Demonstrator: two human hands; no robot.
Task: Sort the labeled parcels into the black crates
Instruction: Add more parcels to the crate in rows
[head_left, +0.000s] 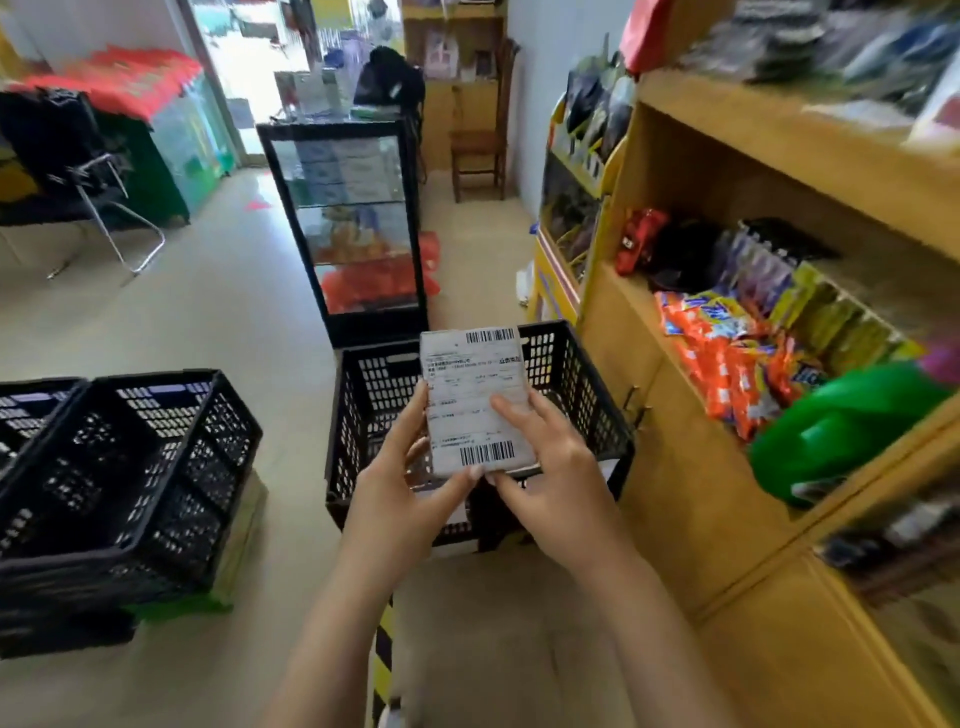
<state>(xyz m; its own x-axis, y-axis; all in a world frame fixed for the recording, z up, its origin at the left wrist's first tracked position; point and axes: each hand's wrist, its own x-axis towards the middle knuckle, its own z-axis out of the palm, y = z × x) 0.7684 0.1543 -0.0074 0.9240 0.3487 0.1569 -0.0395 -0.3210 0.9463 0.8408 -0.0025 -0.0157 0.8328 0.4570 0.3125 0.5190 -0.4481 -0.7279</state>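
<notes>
I see left hand (402, 480) and right hand (553, 475) both gripping labeled parcel (475, 397) over black crate (576, 384), label up.

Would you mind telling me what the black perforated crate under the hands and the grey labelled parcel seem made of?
The black perforated crate looks like matte moulded plastic, given its uniform slotted walls. The grey labelled parcel seems wrapped in plastic film or paper under a printed paper label; unclear which.
</notes>
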